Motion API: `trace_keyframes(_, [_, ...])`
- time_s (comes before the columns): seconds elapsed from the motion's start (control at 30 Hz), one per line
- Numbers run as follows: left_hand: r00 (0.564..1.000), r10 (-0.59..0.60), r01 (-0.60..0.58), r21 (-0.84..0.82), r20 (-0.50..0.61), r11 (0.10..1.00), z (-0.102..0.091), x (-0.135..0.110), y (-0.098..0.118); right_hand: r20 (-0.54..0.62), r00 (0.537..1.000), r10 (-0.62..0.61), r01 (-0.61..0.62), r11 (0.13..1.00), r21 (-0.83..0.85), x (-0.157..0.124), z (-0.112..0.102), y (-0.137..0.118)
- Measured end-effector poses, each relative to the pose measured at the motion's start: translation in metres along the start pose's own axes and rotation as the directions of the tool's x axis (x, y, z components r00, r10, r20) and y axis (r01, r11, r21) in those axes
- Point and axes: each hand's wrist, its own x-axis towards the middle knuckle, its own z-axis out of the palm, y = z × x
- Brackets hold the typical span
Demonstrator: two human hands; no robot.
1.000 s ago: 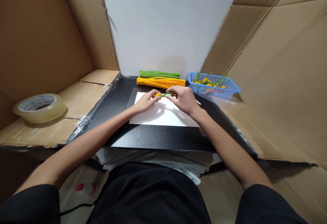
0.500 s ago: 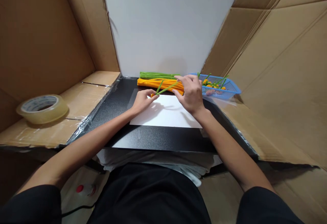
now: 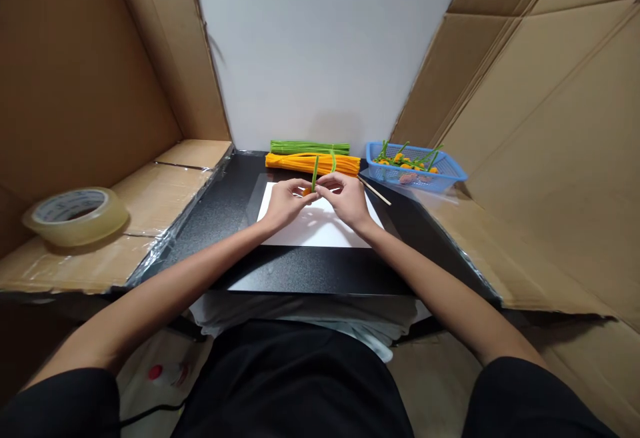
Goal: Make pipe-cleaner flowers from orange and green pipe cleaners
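Note:
Above a white sheet (image 3: 295, 235), my left hand (image 3: 287, 206) pinches a small orange pipe-cleaner piece with a green pipe cleaner (image 3: 315, 173) standing up from it. My right hand (image 3: 346, 201) meets it fingertip to fingertip, closed on the green pipe cleaner near its base. A second green end curves up behind the right fingers. The fingers hide most of the orange part. Just beyond the hands lie a bundle of orange pipe cleaners (image 3: 300, 161) and, behind that, a bundle of green pipe cleaners (image 3: 305, 148).
A blue basket (image 3: 440, 185) at the back right holds several orange and green pipe-cleaner pieces. A thin wooden stick (image 3: 376, 191) lies right of the sheet. A roll of clear tape (image 3: 100, 225) rests on the left cardboard ledge. Cardboard walls (image 3: 550, 125) flank the black table (image 3: 320, 271).
My right hand has come down and left to meet my left hand, closing on the green pipe cleaner. The wooden stick and more of the basket now show. The view has shifted slightly.

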Motion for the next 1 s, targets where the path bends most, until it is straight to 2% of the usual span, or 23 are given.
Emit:
trace_keyframes(0.1, [0.999,-0.022,0.025,-0.075,0.041,0.997,0.003,-0.002,-0.001,-0.028,1.000,0.009,-0.008,0.998,0.064,0.003,-0.002,0.005])
trace_keyframes(0.27, [0.995,-0.094,0.099,-0.218,0.033,0.971,0.004,-0.001,-0.004,-0.046,0.997,0.068,-0.055,0.971,0.234,0.003,0.002,0.013])
trace_keyframes(0.37, [0.996,-0.088,0.091,-0.284,0.023,0.955,0.005,-0.001,-0.001,-0.076,0.992,0.105,-0.080,0.955,0.285,0.002,0.005,0.015])
trace_keyframes(0.5, [0.999,-0.046,0.037,-0.276,-0.025,0.961,0.008,-0.003,0.001,-0.154,0.974,0.167,-0.113,0.943,0.312,0.001,0.005,0.013])
trace_keyframes(0.6, [0.999,-0.009,-0.003,-0.254,-0.048,0.967,0.009,-0.004,0.000,-0.163,0.971,0.175,-0.127,0.955,0.268,0.001,0.005,0.011])
trace_keyframes(0.7, [0.997,0.018,-0.035,-0.229,-0.075,0.973,0.010,-0.004,-0.003,-0.137,0.983,0.124,-0.098,0.978,0.183,0.001,0.004,0.010])
trace_keyframes(0.83, [0.994,0.025,-0.047,-0.214,-0.104,0.976,0.009,-0.003,-0.005,-0.079,0.997,-0.013,0.012,1.000,-0.016,0.000,0.002,0.007])
trace_keyframes(1.0, [0.991,0.007,-0.035,-0.214,-0.132,0.976,0.009,-0.002,-0.008,0.077,0.979,-0.189,0.202,0.952,-0.232,0.000,-0.002,0.005])
